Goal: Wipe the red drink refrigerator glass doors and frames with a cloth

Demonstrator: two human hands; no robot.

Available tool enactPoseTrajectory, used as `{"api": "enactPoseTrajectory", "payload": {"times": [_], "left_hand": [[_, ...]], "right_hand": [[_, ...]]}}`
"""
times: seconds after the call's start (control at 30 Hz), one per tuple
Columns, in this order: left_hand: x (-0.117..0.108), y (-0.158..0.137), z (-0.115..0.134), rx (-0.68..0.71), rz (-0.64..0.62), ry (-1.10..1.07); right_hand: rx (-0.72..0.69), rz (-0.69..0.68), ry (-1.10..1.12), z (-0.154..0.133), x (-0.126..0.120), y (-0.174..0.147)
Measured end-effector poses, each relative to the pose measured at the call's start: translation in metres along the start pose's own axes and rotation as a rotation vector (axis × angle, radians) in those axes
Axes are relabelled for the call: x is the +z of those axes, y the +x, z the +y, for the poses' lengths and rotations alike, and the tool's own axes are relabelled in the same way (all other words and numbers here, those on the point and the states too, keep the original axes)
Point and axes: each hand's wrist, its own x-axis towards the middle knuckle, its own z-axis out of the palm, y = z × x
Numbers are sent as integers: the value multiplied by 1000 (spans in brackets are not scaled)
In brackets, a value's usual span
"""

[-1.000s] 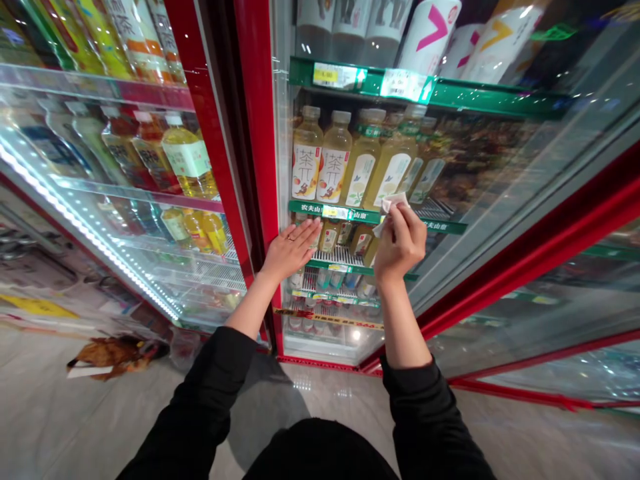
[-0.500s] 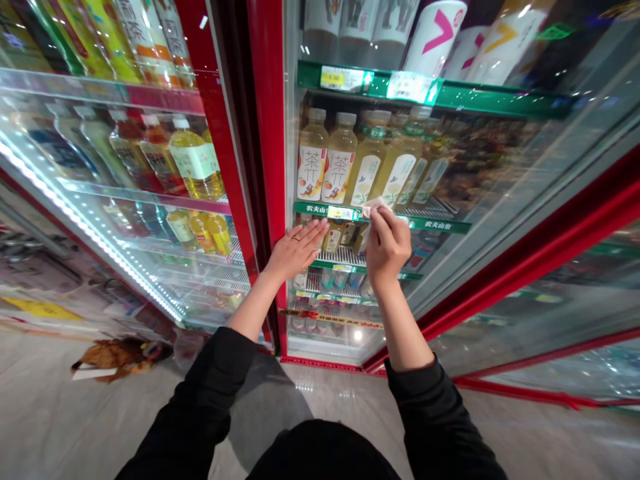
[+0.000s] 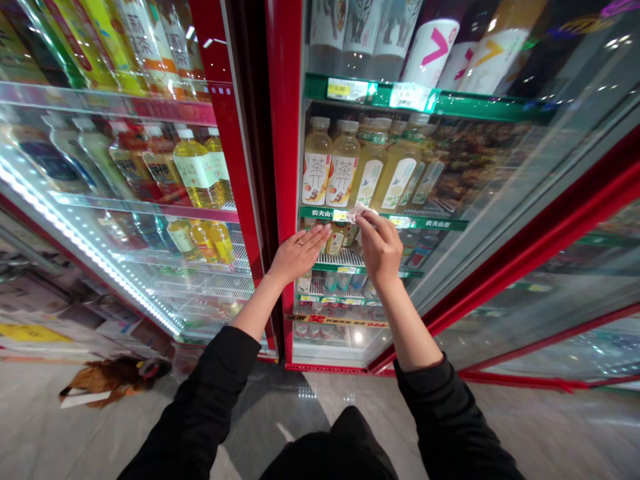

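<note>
My left hand lies flat with fingers stretched out against the glass door of a red-framed drinks cooler, near the frame's left post. My right hand pinches a crumpled white tissue at the glass, level with a green shelf strip. Behind the glass, just above both hands, bottles of tea with white labels stand on that shelf. Part of the tissue is hidden by my right fingers.
A second lit cooler with a red post stands to the left, holding several bottles. Another red-framed glass door slants away on the right. A brown furry item lies on the grey tiled floor at lower left.
The right hand with the tissue has moved slightly left and down along the glass, closer to the left hand. The left hand stays against the door. The view has shifted slightly.
</note>
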Motion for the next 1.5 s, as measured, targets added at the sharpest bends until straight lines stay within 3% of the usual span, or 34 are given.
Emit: {"api": "enactPoseTrajectory", "payload": {"times": [0.1, 0.2, 0.33, 0.47, 0.53, 0.63, 0.7, 0.83, 1.0, 1.1, 1.2, 1.27, 1.33, 1.43, 1.5], "left_hand": [[2, 1, 1, -21, -9, -32], [2, 2, 0, -2, -45, -52], [2, 2, -1, 27, -68, -63], [-3, 3, -1, 35, -50, -63], [-6, 2, -1, 45, -27, -62], [-8, -4, 0, 58, 16, -56], [-5, -11, -1, 62, 16, -47], [4, -24, -3, 84, -17, -32], [7, -26, -7, 109, -52, -28], [8, -25, -6, 99, -75, -31], [10, -24, -6, 90, -77, -17], [11, -24, -6, 91, -67, -4], [12, -24, -7, 98, -60, 2], [14, -24, -7, 86, -64, 3], [14, -24, -6, 74, -63, -6]], "right_hand": [[175, 134, -24, 0, 9, 11], [234, 150, 12, -10, 22, 27], [121, -18, 34, -21, 21, 31], [-35, -130, 49, -10, 3, 17], [-50, -38, 25, -4, 0, 13], [48, 173, -48, -5, 10, 20], [109, 241, -60, -14, 22, 30], [53, 175, 10, -31, 33, 44], [-57, -7, 75, -25, 20, 33], [-8, 122, 53, -24, 23, 31], [147, 269, 52, -35, 39, 38], [174, 233, 79, -45, 49, 42], [96, 120, 102, -52, 53, 41], [-45, -52, 101, -49, 45, 28], [-60, -73, 75, -40, 36, 20]]}}
